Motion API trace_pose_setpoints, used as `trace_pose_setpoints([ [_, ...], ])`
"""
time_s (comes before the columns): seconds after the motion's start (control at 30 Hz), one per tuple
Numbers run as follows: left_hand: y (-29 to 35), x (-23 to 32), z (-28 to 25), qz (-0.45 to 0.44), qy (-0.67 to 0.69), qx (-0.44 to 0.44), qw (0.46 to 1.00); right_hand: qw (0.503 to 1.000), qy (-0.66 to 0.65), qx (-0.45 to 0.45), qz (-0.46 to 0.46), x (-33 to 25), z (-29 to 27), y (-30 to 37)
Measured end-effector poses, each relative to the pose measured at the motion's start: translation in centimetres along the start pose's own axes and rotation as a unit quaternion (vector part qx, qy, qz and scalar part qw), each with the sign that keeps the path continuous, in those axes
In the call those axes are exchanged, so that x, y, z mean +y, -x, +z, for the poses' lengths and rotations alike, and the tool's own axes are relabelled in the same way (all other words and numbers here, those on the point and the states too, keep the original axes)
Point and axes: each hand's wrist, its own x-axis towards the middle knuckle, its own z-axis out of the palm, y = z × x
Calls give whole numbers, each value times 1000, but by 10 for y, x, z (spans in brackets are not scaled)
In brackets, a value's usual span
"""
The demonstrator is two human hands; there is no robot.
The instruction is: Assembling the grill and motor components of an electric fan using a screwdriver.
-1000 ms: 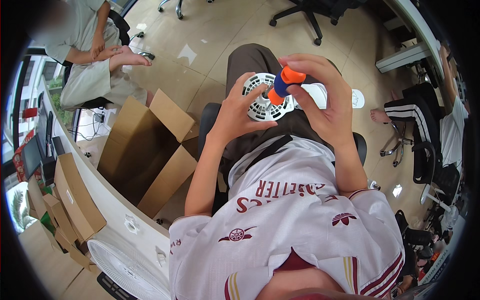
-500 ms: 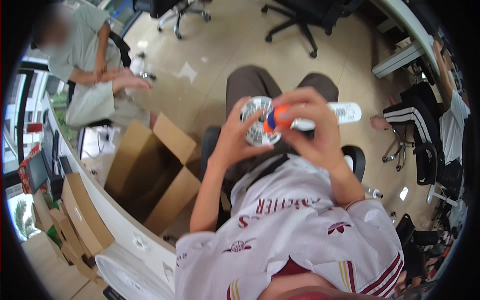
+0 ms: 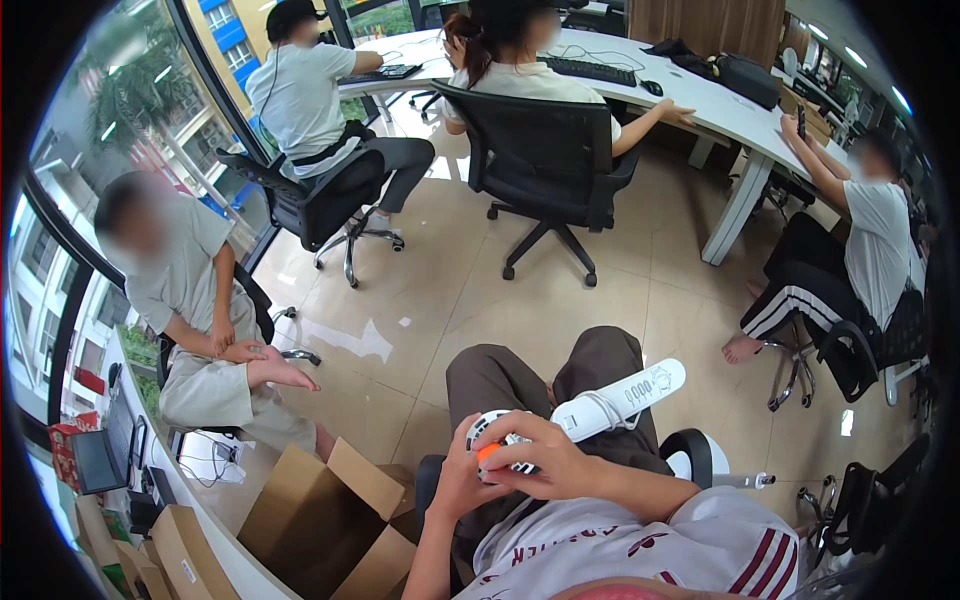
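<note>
Over my lap, my left hand is closed round the edge of a round white piece with dark slots. My right hand reaches across its face with curled fingers. Between those fingers shows a small orange piece, set against the middle of the white one; my fingers hide most of both. Across my right thigh lies a long white bar with a rounded end and small dark marks. A white cord is wound round its nearer part.
An open cardboard box stands at my left, by a white desk. One seated person is at the left, another at the right. Ahead, two people sit at a long white desk, one on a black chair.
The view has tilted up, bringing the far desk and people into sight. My right hand has closed in over the round white piece; its orange-and-blue piece was more exposed before.
</note>
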Motion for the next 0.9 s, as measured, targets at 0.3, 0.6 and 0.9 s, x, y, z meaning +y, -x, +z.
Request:
trace_pose_setpoints([
  [0.3,3,4,-2,9,13,16,1000,999,29,-13,-34,-1,0,-4],
  [0.6,9,15,-7,19,-14,11,1000,1000,5,9,-15,4,22,10],
  [0.9,14,12,-2,4,-10,-13,1000,993,56,-45,-88,-1,0,7],
])
